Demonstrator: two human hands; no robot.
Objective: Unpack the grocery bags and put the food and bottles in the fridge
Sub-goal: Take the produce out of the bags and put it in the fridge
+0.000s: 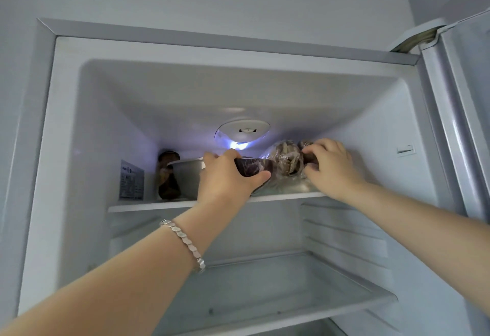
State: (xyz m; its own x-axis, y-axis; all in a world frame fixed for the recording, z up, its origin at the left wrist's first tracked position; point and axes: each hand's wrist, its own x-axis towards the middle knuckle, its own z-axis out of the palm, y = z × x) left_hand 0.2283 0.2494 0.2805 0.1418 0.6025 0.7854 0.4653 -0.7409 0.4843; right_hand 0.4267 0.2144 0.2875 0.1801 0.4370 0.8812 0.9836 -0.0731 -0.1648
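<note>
Head view: on the fridge's top shelf (148, 206) sits a dark bowl (252, 167) of film-wrapped food, just right of a metal bowl (185, 176) and a jar (167, 176). The left hand (228, 179) clamps its near rim, thumb underneath; the right hand (331, 168) curls its fingers onto the wrapped right side

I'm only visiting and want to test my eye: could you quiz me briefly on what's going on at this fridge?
1. True or false: only the left hand touches the wrapped dark bowl, while the right hand hangs free.
2. Where does the metal bowl stand? A) top shelf B) lower shelf C) door rack
3. Fill in: the bracelet is on the ____ wrist.

Key: 1 false, both hands hold it; 2 A; 3 left.
</note>
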